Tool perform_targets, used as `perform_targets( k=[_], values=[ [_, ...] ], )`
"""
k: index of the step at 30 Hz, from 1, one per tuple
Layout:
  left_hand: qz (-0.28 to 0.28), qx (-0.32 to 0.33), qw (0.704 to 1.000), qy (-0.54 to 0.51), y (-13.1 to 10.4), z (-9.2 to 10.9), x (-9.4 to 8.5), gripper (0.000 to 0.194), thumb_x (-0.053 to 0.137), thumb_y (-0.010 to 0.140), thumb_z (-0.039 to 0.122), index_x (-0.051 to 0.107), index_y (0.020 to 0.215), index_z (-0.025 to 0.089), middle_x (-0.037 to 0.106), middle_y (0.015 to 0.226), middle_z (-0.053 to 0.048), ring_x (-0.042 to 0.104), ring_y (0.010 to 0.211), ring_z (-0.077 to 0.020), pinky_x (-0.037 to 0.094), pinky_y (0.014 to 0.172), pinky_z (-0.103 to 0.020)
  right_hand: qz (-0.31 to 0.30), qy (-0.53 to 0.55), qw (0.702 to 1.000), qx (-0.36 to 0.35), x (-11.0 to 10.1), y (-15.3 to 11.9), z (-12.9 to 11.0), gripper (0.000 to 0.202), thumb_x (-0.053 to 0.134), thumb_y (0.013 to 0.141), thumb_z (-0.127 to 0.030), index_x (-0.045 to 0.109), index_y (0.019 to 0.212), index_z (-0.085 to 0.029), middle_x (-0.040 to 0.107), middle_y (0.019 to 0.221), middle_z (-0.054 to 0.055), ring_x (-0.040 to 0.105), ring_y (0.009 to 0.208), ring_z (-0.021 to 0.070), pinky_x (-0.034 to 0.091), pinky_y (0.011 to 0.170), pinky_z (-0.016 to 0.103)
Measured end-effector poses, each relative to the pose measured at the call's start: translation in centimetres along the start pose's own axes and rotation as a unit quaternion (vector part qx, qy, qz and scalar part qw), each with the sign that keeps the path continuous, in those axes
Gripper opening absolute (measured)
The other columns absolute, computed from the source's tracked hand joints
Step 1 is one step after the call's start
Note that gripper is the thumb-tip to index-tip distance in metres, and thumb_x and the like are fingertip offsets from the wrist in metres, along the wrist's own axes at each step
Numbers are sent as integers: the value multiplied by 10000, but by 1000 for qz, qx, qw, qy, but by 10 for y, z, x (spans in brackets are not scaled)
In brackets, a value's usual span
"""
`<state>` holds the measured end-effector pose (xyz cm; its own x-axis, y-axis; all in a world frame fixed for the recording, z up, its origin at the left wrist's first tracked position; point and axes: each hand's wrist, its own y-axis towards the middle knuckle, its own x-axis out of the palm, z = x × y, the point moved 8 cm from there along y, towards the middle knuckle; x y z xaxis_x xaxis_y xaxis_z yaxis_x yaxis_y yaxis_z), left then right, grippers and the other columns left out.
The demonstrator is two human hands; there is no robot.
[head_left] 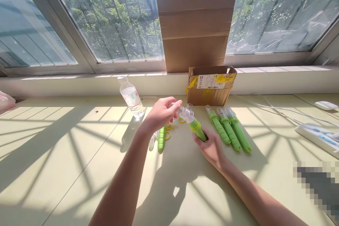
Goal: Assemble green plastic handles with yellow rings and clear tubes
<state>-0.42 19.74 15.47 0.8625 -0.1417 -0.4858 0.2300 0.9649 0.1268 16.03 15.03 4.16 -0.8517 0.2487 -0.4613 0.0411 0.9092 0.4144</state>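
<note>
Over the table, my right hand [209,144] is closed around a green ribbed handle [195,127] tilted up to the left. A clear ribbed plastic cap [185,113] sits at the handle's upper end. My left hand [164,110] pinches the far end of that cap between thumb and fingers. Beneath my left hand lie another green handle [161,139], a small clear piece [152,142] and several yellow rings [167,135], partly hidden by the hand. To the right, three green handles with clear caps [230,129] lie side by side.
An open cardboard box [212,88] with labels stands against the sill. At the left is a clear water bottle [131,99]. On the right lie a white power strip [317,136], cables and a white mouse-shaped object [326,105]. A pixelated dark patch covers the lower right.
</note>
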Motion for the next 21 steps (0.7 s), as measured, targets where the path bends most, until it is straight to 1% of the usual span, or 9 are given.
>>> perform_targets(
  k=[2, 4, 5, 7, 10, 12, 15, 18, 21],
  values=[
    [-50, -6, 998, 37, -4, -2, 9, 302, 600, 776, 463, 640, 671, 183, 538, 491, 13, 487, 407, -112, 330, 365, -195, -11, -14, 999, -32, 2, -3, -7, 225, 557, 810, -314, 479, 621, -222, 389, 537, -42, 337, 505, 120, 302, 464, 273],
    [-83, -15, 994, 69, -7, -5, 15, 271, 632, 733, 443, 659, 652, 186, 539, 477, 10, 482, 398, -123, 308, 343, -203, -19, -17, 999, -37, 4, -6, -9, 141, 565, 800, -306, 528, 692, -223, 446, 551, -30, 360, 504, 128, 330, 473, 281],
    [-92, -19, 992, 79, -8, -6, 16, 258, 642, 718, 436, 671, 656, 187, 545, 478, 8, 484, 396, -128, 306, 339, -206, -22, -14, 999, -29, 4, -8, -8, 98, 566, 800, -306, 552, 751, -221, 486, 570, -20, 379, 502, 133, 345, 476, 285],
    [-103, -24, 990, 89, -9, -8, 17, 246, 641, 712, 427, 683, 669, 188, 558, 490, 5, 492, 402, -132, 323, 346, -211, -18, -9, 1000, -15, 5, -10, -5, 117, 578, 790, -314, 567, 843, -210, 548, 609, 5, 420, 504, 143, 371, 479, 290],
    [-130, -28, 986, 96, -11, -9, 17, 253, 624, 731, 434, 691, 704, 192, 562, 502, 7, 508, 423, -136, 362, 374, -215, -5, -7, 1000, -19, 4, -11, -3, 133, 595, 763, -330, 547, 813, -216, 551, 610, -1, 449, 525, 148, 392, 488, 275],
    [-132, -15, 987, 93, -11, -6, 16, 254, 636, 727, 439, 701, 748, 195, 574, 529, 5, 525, 452, -140, 375, 391, -214, 6, -14, 999, -29, 3, -12, -4, 128, 590, 761, -338, 528, 755, -226, 518, 584, -18, 437, 529, 142, 390, 488, 261],
    [-105, 22, 991, 81, -10, 1, 14, 247, 671, 702, 407, 708, 831, 200, 615, 620, -2, 559, 524, -143, 388, 419, -205, 35, -28, 998, -44, -2, -11, -6, 154, 589, 776, -349, 528, 718, -220, 497, 564, -23, 418, 517, 134, 384, 486, 255],
    [-82, 32, 992, 92, -8, 1, 12, 283, 671, 707, 385, 695, 926, 207, 641, 715, -11, 585, 600, -151, 424, 472, -209, 47, -31, 997, -43, -4, -10, -7, 187, 604, 791, -384, 570, 742, -206, 527, 570, -14, 441, 505, 134, 394, 495, 262],
    [-84, 21, 990, 112, -7, -4, 12, 322, 646, 733, 386, 664, 1007, 216, 639, 748, -13, 601, 655, -167, 462, 530, -228, 33, -28, 998, -37, -3, -9, -8, 219, 590, 830, -410, 623, 804, -196, 600, 625, 14, 514, 540, 154, 430, 536, 283]
  ],
)
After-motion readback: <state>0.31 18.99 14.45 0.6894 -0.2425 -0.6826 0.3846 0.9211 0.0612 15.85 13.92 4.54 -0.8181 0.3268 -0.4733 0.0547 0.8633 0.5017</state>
